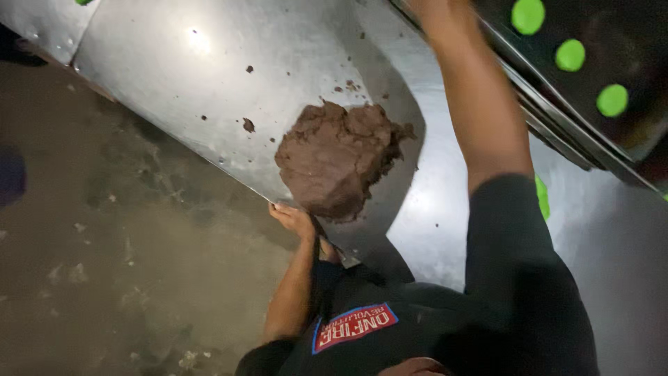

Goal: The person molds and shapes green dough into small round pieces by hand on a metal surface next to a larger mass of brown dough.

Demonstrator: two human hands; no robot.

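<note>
A big lump of brown dough (337, 160) lies on a steel table (174, 90), close to its near edge. My left hand (293, 219) is at that edge, just below the lump, with its fingers curled over the rim and touching the dough's underside. My right forearm (480, 111) stretches up past the dough toward a dark tray (626, 42). The right hand itself is cut off by the frame's top edge. Brown crumbs are scattered on the steel around the lump.
The dark tray at the upper right carries several round green dough pieces (570, 54). Another green piece (542, 197) shows beside my right sleeve. A stained concrete floor (104, 244) fills the left side. My dark shirt (431, 327) covers the bottom.
</note>
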